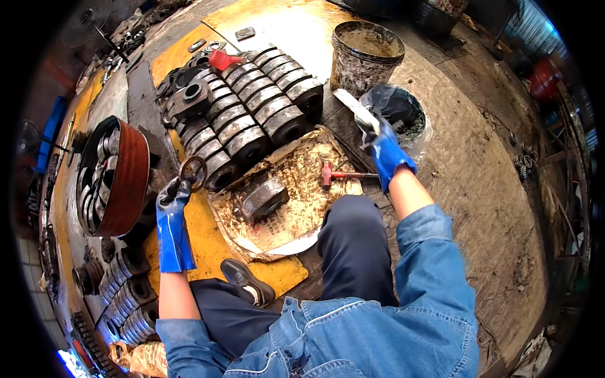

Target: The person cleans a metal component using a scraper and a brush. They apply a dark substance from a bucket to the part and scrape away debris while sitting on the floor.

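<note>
The left hand (173, 198), in a blue glove, has its fingers closed on the edge of a ring (203, 171), which stands tilted up just beside the near end of the blocks (252, 135). The right hand (386, 150) is closed around a pale strip (357, 108), its kind hard to tell, near the lined tub (413, 135) and pointing up and leftward below the pail (368, 66).

For good handling, the ring is best pinched by its rim alone, leaving the face and bore free of the fingers; gloves this grimy could slip, so a firm thumb would help. The strip seems best gripped well back, with its far end clear of the pail's wall. The hands are well apart, so bringing them together over the sheet (302, 236) would need a path clear of the hammer (327, 175) and the loose part (265, 198) lying there.
</note>
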{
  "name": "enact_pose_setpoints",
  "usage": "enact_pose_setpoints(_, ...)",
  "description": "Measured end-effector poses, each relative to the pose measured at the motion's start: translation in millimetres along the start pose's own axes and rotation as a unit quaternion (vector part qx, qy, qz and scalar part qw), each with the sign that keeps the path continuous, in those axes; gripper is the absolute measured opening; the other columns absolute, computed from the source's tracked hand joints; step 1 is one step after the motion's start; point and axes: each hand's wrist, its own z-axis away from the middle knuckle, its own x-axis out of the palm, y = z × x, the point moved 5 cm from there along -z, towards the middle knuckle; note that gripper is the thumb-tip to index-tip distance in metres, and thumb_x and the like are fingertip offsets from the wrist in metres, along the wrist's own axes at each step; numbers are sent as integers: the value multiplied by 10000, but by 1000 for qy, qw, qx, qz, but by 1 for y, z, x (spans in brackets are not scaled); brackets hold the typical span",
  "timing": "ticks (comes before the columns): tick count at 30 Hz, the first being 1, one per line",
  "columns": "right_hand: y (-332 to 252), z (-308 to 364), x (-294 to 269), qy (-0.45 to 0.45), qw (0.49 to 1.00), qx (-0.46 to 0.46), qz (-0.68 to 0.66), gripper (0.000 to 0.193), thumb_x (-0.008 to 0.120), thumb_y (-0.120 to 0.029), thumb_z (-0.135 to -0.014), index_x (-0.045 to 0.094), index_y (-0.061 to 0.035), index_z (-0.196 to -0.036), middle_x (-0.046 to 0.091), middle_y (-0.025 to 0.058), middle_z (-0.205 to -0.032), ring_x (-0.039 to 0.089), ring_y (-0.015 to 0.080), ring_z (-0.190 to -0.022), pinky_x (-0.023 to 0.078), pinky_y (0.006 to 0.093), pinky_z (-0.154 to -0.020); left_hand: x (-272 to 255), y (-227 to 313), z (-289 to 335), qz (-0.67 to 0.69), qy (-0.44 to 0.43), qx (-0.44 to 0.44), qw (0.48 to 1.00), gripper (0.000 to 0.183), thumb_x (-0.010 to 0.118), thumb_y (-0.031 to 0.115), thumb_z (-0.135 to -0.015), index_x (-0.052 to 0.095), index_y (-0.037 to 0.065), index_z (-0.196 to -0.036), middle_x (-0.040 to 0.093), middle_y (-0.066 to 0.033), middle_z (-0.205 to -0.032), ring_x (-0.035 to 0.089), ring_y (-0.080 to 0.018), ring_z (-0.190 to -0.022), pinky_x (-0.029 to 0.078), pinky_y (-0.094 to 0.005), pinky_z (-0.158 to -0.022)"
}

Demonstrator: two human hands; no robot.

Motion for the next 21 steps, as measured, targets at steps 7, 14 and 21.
enact_pose_setpoints(7, 44, -23, -174, 149, 937, -241, 205, 308, 368, -215, -985, 575, -81, -1170, 595, 79, -895, 511, 213, -773, 454, 354, -713, -9, 3, 2, -75, -15, -15, 997, 285, 691, 128, -876, 655, -8, -1123, 667, -5, -951, 564, -62, -811, 458, -211, -733)
enact_pose_setpoints(14, 35, 14, -230, 97, 981, -69, -152, 279, 413, -357, -983, 575, -131, -984, 539, 10, -744, 469, 149, -603, 440, 290, -562, 8, 12, 4, -18, -18, -33, 999, 253, 689, 117, -872, 670, -6, -1093, 670, 5, -931, 549, -56, -769, 443, -204, -708)
enact_pose_setpoints(21, -29, 58, -204, 129, 984, -44, -111, 350, 520, -471, -908, 619, -137, -944, 569, -23, -599, 433, 117, -405, 382, 271, -430, 14, 13, 0, 76, -3, 13, 997, 223, 667, 111, -880, 678, 22, -1084, 684, -27, -971, 590, -112, -840, 479, -255, -766)
